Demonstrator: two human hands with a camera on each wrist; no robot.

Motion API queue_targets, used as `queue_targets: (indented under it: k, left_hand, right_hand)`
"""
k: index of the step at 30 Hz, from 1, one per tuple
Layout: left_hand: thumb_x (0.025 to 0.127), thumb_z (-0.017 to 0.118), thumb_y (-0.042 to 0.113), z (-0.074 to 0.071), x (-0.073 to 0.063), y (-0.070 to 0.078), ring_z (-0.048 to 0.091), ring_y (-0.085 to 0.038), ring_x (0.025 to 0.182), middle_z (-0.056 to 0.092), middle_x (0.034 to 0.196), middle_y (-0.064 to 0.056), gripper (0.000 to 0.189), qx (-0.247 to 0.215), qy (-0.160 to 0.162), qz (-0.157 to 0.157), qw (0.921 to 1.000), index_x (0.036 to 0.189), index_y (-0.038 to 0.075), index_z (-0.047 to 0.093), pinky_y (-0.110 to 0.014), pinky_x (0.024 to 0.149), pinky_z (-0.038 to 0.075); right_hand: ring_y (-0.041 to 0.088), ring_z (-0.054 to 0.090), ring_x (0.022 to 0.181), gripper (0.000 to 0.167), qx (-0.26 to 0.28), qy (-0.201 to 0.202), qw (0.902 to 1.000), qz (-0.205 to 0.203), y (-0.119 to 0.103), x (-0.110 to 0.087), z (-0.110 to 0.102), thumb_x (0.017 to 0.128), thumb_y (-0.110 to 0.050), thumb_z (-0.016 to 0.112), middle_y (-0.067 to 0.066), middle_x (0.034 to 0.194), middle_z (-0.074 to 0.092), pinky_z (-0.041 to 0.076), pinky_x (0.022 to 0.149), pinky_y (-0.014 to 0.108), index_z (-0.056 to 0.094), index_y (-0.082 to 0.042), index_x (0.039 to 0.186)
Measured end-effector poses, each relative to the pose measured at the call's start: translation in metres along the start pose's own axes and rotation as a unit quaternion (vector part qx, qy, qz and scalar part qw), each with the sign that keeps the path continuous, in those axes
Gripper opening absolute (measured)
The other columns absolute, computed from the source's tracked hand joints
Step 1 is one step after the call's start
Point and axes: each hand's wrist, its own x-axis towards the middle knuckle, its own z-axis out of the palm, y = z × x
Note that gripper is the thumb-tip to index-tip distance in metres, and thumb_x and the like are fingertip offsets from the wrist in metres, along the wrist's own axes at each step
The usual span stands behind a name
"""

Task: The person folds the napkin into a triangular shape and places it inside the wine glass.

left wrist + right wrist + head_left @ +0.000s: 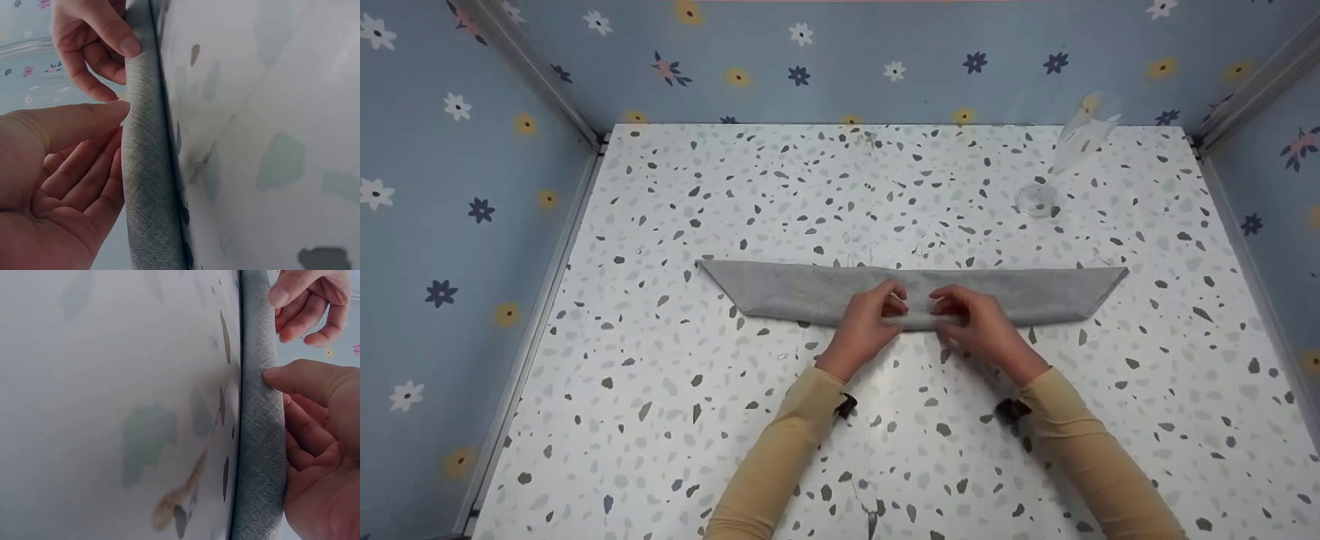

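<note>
A grey cloth napkin, folded into a long strip with slanted ends, lies across the table. Its near edge forms a thick rounded roll, seen close up in the left wrist view and the right wrist view. My left hand holds this near edge just left of the middle, thumb on the roll and fingers bent over the top. To its right, my right hand grips the same edge in a mirrored way. A small gap separates the two hands. Some fingertips are hidden behind the roll in the wrist views.
A clear stemmed glass stands at the back right of the speckled white table. Blue flowered panels wall the table at the back and on both sides.
</note>
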Motion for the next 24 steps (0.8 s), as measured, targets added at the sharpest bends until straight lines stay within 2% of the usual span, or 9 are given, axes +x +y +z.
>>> queue_targets:
  k: [6,12,19,24]
  left_hand:
    - [0.078,0.066,-0.016,0.0,0.001,-0.002,0.065,-0.018,0.092,0.068,0.096,-0.009,0.037,0.047,-0.002,-0.014,0.9988,0.11,0.0,0.057,-0.025,0.083,0.05]
    - [0.081,0.067,-0.012,0.001,0.0,-0.002,0.063,-0.019,0.094,0.067,0.098,-0.008,0.035,0.091,-0.017,-0.008,0.9957,0.112,0.001,0.057,-0.026,0.084,0.049]
    - [0.082,0.069,-0.007,-0.002,-0.012,0.0,0.063,-0.019,0.092,0.067,0.097,-0.007,0.033,0.09,-0.035,-0.014,0.9952,0.111,0.002,0.058,-0.027,0.084,0.049]
    - [0.085,0.068,-0.002,-0.003,-0.019,0.001,0.063,-0.019,0.092,0.067,0.096,-0.007,0.029,0.089,-0.046,-0.013,0.9949,0.112,0.003,0.058,-0.028,0.083,0.049]
  right_hand:
    - [0.016,0.063,0.095,0.036,-0.003,-0.008,0.9994,0.032,-0.001,0.002,-0.001,0.082,0.0,0.073,-0.001,0.1,0.068,0.05,0.087,0.033,0.063,-0.007,0.116]
    - [0.014,0.063,0.089,0.029,-0.006,-0.018,0.9987,0.048,-0.004,0.002,-0.003,0.082,-0.002,0.073,-0.003,0.095,0.068,0.052,0.082,0.031,0.065,-0.009,0.109]
    - [0.015,0.064,0.082,0.023,-0.004,-0.055,0.9975,0.044,-0.007,-0.006,-0.004,0.084,-0.006,0.072,-0.002,0.092,0.067,0.054,0.074,0.031,0.065,-0.011,0.105]
    - [0.014,0.063,0.085,0.02,-0.007,-0.07,0.9971,0.03,-0.007,-0.009,-0.004,0.085,-0.006,0.072,-0.001,0.093,0.066,0.053,0.077,0.031,0.066,-0.009,0.103]
